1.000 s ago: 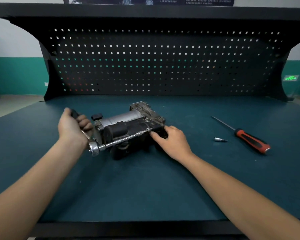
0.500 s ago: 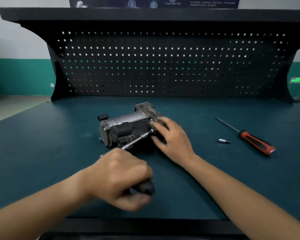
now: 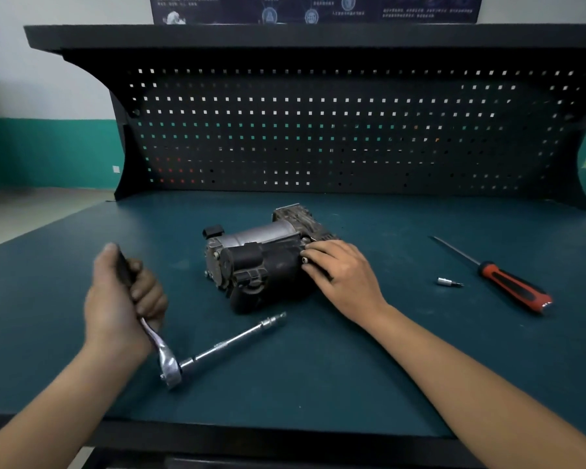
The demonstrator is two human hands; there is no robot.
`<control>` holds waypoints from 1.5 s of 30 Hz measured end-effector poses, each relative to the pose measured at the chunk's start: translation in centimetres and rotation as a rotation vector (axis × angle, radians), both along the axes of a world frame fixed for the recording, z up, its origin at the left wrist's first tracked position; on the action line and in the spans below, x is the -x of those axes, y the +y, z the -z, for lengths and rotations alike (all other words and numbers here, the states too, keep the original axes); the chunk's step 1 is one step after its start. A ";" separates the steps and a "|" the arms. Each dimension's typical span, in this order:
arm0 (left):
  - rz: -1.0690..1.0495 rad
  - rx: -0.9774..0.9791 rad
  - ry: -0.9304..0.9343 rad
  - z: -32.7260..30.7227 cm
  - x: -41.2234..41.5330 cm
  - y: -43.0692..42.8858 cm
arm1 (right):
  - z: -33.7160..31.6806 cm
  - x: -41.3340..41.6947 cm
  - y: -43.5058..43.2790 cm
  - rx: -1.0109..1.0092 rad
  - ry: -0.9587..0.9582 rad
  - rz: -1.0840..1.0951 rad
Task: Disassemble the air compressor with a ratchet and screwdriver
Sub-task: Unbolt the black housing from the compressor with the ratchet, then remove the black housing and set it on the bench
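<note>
The air compressor (image 3: pixel 261 258), dark with a grey cylinder on top, lies in the middle of the green bench mat. My right hand (image 3: pixel 339 272) rests on its right side, and a small silver piece shows between the fingertips, pinched at the compressor's body. My left hand (image 3: pixel 122 299) grips the black handle of the ratchet (image 3: pixel 170 363). The ratchet's long silver extension bar (image 3: pixel 230 341) points up and to the right, its tip just short of the compressor's front and apart from it.
A red-and-black screwdriver (image 3: pixel 511 286) lies on the mat (image 3: pixel 318 384) at the right, with a small silver bit (image 3: pixel 449 283) beside it. A black pegboard (image 3: pixel 318 130) stands at the back. The bench's front edge runs below my forearms.
My left hand has pulled the ratchet off the compressor and swung it left and down toward the mat. My right hand stays on the compressor's right side.
</note>
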State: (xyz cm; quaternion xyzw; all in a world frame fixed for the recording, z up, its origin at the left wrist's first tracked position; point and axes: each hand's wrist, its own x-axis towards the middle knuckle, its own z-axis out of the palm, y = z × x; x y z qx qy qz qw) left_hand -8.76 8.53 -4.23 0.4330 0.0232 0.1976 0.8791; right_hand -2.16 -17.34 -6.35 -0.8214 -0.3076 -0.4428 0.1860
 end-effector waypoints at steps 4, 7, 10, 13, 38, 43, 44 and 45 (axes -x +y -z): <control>0.035 0.130 0.295 1.5 -1.2 -0.5 | 0.0 0.0 0.1 -0.006 0.019 -0.010; 0.004 -0.050 0.372 2.0 -2.5 -0.8 | 0.0 0.0 0.1 -0.008 0.036 -0.022; -0.038 -0.549 0.429 1.8 -4.0 -0.4 | 0.1 0.0 0.0 -0.020 0.059 -0.026; -0.085 -1.373 0.454 0.7 -5.1 1.0 | 0.2 -0.2 -0.1 -0.049 0.079 -0.051; -0.335 -1.804 -0.303 0.4 -3.8 -3.5 | -0.7 0.8 1.3 -0.015 0.019 -0.098; -0.321 -1.747 -0.391 0.2 -3.3 -3.6 | -1.3 1.2 2.1 -0.047 -0.058 -0.146; -0.285 -1.683 -0.408 0.1 -3.0 -3.6 | -1.5 1.5 2.3 -0.143 -0.043 -0.175; -0.253 -1.601 -0.414 0.1 -2.9 -3.6 | -1.9 1.8 2.5 -0.273 -0.001 -0.222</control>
